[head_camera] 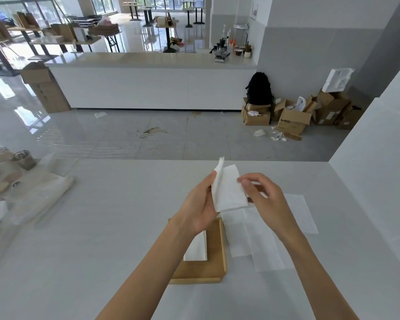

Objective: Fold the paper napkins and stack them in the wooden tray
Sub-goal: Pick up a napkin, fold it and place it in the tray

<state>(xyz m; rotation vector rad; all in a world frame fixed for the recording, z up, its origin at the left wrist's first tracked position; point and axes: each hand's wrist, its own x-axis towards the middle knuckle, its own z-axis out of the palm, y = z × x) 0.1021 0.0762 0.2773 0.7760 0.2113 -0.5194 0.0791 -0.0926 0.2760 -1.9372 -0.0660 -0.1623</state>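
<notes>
Both hands hold one white paper napkin (pixel 228 190) in the air above the white table (pixel 102 227); it is folded over with one flap standing up. My left hand (pixel 200 204) grips its left edge and my right hand (pixel 262 192) pinches its right edge. Below my left wrist lies the wooden tray (pixel 214 262) with a folded napkin (pixel 196 249) inside, partly hidden by my forearm. Several unfolded napkins (pixel 270 234) lie flat on the table right of the tray.
At the table's left edge stand glass jars (pixel 21 158), paper cups and clear plastic bags (pixel 37 195). A white wall (pixel 379 181) borders the table on the right. Beyond the table's far edge are a tiled floor, a white counter (pixel 148 84) and cardboard boxes (pixel 310 114).
</notes>
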